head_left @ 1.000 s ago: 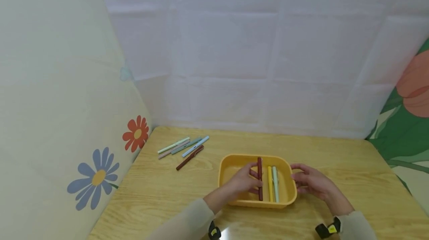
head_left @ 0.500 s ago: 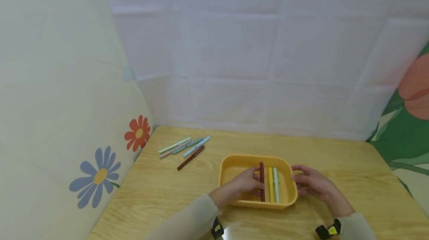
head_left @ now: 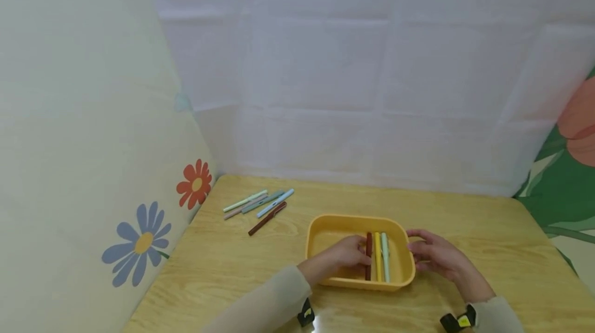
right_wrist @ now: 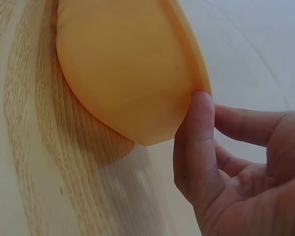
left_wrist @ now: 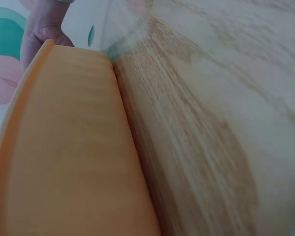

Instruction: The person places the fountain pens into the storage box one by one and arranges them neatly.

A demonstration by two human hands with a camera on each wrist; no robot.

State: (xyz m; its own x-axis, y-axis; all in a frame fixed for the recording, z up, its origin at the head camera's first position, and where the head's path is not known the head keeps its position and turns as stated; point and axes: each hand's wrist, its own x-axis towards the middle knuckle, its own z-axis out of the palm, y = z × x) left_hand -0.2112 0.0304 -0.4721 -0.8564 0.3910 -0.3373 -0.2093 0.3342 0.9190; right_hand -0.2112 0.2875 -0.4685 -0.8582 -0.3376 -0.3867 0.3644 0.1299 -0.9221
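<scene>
My left hand (head_left: 346, 252) reaches into a yellow plastic tray (head_left: 321, 224) and holds a dark red pen (head_left: 369, 250) between thumb and fingers, low inside it. The pen lies lengthwise beside a yellow pen (head_left: 378, 258) and a mint green pen (head_left: 385, 258), roughly parallel to them. At the tray's right end, my right hand (head_left: 437, 255) pinches the rim; the right wrist view has its fingers (right_wrist: 202, 115) against the edge. The left wrist view is filled mostly by the tray's outer wall (left_wrist: 78, 142), which hides the left hand's fingers.
Several pens lie loosely together at the back left of the wooden table (head_left: 209, 271), among them a dark red pen (head_left: 267, 218) and a light blue pen (head_left: 275, 203). A white cloth (head_left: 316, 64) hangs behind, and a flowered panel (head_left: 69, 168) stands at left.
The left hand has lowered the dark red pen and shifted it right, closer to the yellow pen. The right hand stays at the tray's end.
</scene>
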